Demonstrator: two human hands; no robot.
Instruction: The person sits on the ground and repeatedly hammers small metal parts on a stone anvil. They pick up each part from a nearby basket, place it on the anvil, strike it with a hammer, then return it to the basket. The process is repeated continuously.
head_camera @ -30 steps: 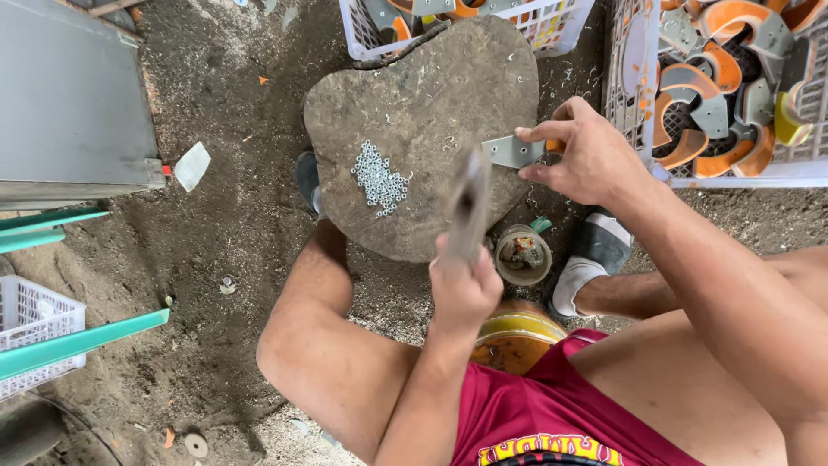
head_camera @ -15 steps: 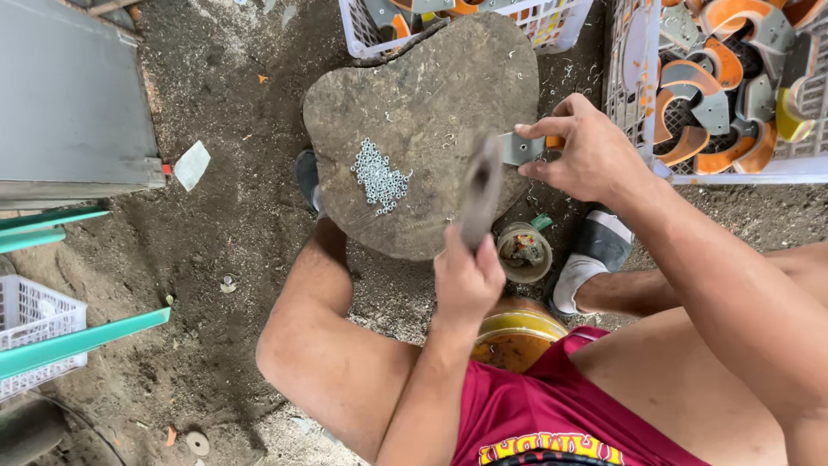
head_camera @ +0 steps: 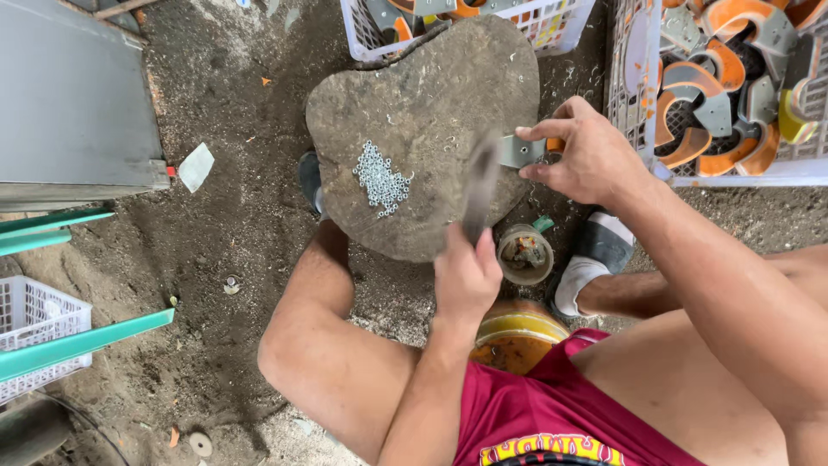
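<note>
item: left hand [head_camera: 467, 274], fist closed round the handle of a hammer [head_camera: 479, 188], its head blurred above the flat stone slab [head_camera: 414, 95] that served as worktop. item: right hand [head_camera: 585, 158], fingers pinched on a small grey metal plate [head_camera: 521, 152] held at the slab's right edge. item: heap of small silvery nuts [head_camera: 380, 178] lay on the slab, left of the hammer, apart from it. item: small open tin [head_camera: 524, 253] stood on the dirt just beside the left hand. item: white crate [head_camera: 720, 177] of orange and grey metal parts sat to the right; a second white crate [head_camera: 366, 39] sat beyond the slab.
</note>
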